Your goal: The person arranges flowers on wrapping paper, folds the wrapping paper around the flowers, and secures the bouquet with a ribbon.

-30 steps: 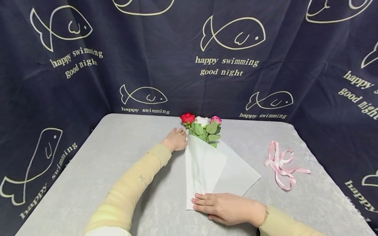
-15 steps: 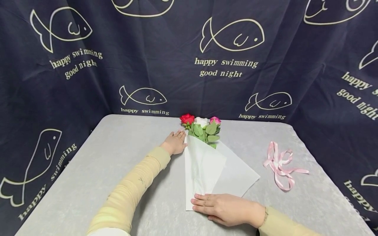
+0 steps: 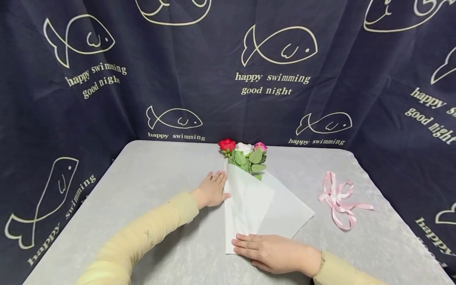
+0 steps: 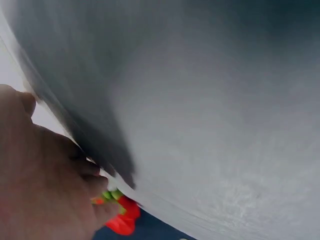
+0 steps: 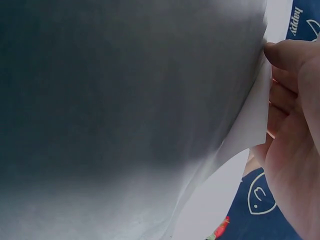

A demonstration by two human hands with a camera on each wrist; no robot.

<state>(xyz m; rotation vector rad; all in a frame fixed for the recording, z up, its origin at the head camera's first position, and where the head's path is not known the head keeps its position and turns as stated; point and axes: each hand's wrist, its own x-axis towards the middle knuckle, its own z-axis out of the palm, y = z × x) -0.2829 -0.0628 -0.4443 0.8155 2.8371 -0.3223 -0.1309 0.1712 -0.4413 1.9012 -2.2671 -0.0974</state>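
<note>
White wrapping paper [image 3: 249,198] lies on the table, its left side folded over the stems of artificial roses. A red rose [image 3: 227,144], a white rose [image 3: 244,148] and a pink rose [image 3: 261,146] stick out at the far end above green leaves [image 3: 255,155]. My left hand [image 3: 211,190] rests with straight fingers along the paper's folded left edge; in the left wrist view the red bloom shows past its fingers. Flat across the near end of the paper, my right hand [image 3: 270,252] presses with its fingers extended. The stems are hidden under the fold.
A loose pink ribbon [image 3: 340,202] lies in loops on the right of the grey cloth-covered table [image 3: 171,158]. Dark blue curtains [image 3: 213,79] with fish drawings stand behind the table and at both sides.
My left hand has slid down the folded edge, away from the roses and nearer to me. The right hand stays in place on the near end of the paper.
</note>
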